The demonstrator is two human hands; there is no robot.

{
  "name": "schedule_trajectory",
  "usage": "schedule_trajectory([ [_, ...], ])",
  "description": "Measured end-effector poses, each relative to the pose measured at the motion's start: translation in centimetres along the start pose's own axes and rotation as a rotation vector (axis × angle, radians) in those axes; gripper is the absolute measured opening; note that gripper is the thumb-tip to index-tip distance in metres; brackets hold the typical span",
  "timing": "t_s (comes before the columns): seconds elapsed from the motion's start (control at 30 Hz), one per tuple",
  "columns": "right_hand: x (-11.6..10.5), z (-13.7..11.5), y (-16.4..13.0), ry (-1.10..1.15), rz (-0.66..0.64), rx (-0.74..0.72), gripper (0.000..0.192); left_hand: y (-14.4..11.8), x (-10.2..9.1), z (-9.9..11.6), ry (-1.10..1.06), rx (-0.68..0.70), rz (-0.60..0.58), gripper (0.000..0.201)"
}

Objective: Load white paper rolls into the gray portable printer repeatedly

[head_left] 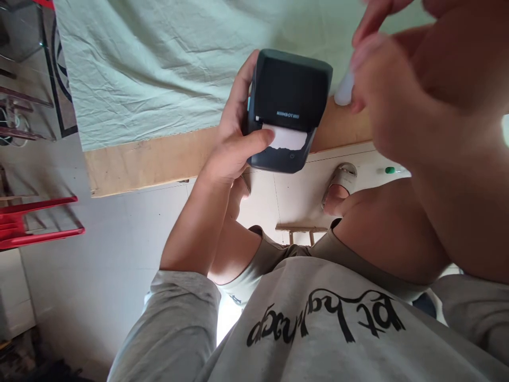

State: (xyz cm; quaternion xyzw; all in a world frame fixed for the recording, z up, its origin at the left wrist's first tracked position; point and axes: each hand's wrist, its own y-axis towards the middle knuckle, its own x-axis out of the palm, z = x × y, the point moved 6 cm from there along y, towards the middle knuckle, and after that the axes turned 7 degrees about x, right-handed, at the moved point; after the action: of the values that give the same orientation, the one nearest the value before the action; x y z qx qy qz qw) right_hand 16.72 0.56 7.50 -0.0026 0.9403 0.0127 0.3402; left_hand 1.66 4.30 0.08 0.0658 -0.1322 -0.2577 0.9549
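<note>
The left hand (233,151) gripped the dark label printer (288,109) from its side, thumb laid across the front beside the paper strip (287,139), apparently to steady the unit above the worktop (159,159) edge; the printer was held in the air, its long axis running away from the person, slot end nearest the body; the right hand (392,90), blurred, pinched a small white piece (344,89) beside the printer's far corner; a green cloth (159,58) covered the worktop.

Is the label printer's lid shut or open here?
Shut. The label printer in the left hand shows its lid flush, with a white label strip sticking out of the slot.
</note>
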Motion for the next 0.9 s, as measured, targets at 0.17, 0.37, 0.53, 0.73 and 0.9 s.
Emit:
schedule_trajectory([
  [0.17,1.5,1.2,0.2,-0.195,0.014,-0.022,0.055,-0.3,1.2,0.7,-0.097,0.022,0.108,0.05],
  [0.37,3.6,3.3,0.7,-0.156,-0.111,0.155,0.063,0.0,1.0,0.2,-0.027,-0.025,0.299,0.022],
  [0.53,4.5,3.9,1.4,-0.036,-0.21,0.166,0.066,-0.1,0.9,0.0,-0.085,-0.049,0.314,0.017],
  [0.73,4.5,4.0,1.6,-0.117,-0.162,0.129,0.069,-0.2,0.7,-0.5,-0.068,-0.102,0.225,0.022],
  [0.9,4.7,4.1,1.1,-0.028,-0.18,0.147,0.069,-0.1,1.3,0.1,-0.145,-0.03,0.273,0.025],
])
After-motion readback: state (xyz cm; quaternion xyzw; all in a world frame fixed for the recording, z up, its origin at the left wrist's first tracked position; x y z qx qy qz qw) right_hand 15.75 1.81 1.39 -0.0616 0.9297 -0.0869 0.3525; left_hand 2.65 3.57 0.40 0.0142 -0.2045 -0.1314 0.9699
